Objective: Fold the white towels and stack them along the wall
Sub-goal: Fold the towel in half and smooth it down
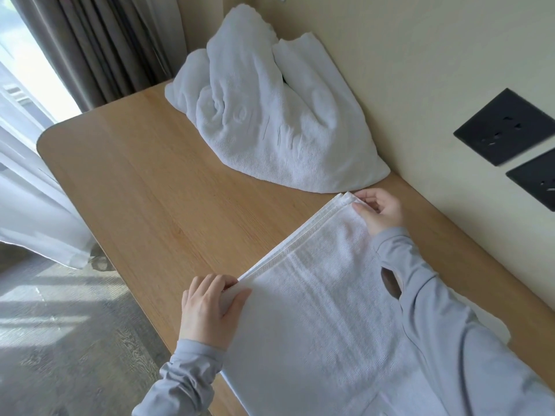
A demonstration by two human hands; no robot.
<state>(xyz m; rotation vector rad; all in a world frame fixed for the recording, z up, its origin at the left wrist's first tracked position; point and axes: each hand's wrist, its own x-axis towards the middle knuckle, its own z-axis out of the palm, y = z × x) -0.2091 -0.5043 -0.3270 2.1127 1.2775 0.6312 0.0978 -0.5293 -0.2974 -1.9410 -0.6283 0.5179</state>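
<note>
A white towel [324, 310] lies folded in layers on the wooden table [144, 181], its far edge running from lower left to upper right. My left hand [210, 304] pinches the left corner of that edge, thumb on top. The right corner is pinched between the thumb and fingers of my right hand [378, 211], close to the wall. A heap of unfolded white towels [264, 115] leans against the wall at the back of the table, just beyond my right hand.
The cream wall [405, 70] runs along the table's right side, with two black socket plates [507, 127] on it. Brown curtains [99, 40] and a sheer white curtain [33, 190] hang to the left. Grey floor [66, 340] lies below the table's rounded left edge.
</note>
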